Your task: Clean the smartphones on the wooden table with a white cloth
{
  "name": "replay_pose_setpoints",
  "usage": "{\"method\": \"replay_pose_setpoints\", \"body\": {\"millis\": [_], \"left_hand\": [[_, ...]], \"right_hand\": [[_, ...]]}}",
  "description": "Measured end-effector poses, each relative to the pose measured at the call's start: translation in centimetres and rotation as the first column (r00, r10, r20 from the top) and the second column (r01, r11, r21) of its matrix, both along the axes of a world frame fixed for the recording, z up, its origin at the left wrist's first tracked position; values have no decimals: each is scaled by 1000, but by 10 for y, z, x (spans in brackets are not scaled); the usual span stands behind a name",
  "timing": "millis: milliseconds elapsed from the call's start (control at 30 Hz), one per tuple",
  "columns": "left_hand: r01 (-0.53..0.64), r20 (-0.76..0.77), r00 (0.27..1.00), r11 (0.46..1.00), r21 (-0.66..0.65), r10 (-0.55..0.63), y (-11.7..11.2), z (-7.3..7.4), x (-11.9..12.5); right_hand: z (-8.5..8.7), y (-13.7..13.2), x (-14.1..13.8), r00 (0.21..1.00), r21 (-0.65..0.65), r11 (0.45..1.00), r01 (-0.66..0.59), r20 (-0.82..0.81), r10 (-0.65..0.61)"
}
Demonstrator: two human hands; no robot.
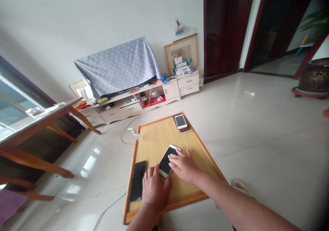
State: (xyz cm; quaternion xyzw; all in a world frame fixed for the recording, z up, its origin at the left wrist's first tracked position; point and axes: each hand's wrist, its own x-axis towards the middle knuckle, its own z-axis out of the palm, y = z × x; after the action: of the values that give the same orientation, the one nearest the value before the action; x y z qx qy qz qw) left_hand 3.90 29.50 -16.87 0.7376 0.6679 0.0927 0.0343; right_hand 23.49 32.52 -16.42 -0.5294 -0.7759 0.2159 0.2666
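A white smartphone with a dark screen lies face up and slantwise on a small wooden table. My left hand grips its near end, fingers at the left edge and thumb by the lower right corner. Over the screen, the fingers of my right hand press down a small whitish wad, perhaps tissue; its kind is not clear. Left of my left hand lies a larger black phone or tablet. At the far right corner, a white phone rests on other dark, flat devices.
A clear pump bottle stands at the table's far left corner. Raised wooden edging borders the tabletop. Beyond is a low white cabinet with a cloth-covered screen. A taller wooden table stands left; a cable crosses the floor.
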Motion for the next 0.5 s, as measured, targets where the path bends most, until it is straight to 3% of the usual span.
{"method": "replay_pose_setpoints", "body": {"millis": [167,267,500], "left_hand": [[3,10,1000,1000,4,-3,0,0,-1],[2,21,1000,1000,0,-2,0,0,-2],[-3,38,999,1000,-11,3,1,0,-3]], "right_hand": [[-5,16,14,959,130,971,201,-227,-168],[-6,20,16,933,136,949,284,-268,-241],[-9,19,7,967,29,967,252,17,-252]]}}
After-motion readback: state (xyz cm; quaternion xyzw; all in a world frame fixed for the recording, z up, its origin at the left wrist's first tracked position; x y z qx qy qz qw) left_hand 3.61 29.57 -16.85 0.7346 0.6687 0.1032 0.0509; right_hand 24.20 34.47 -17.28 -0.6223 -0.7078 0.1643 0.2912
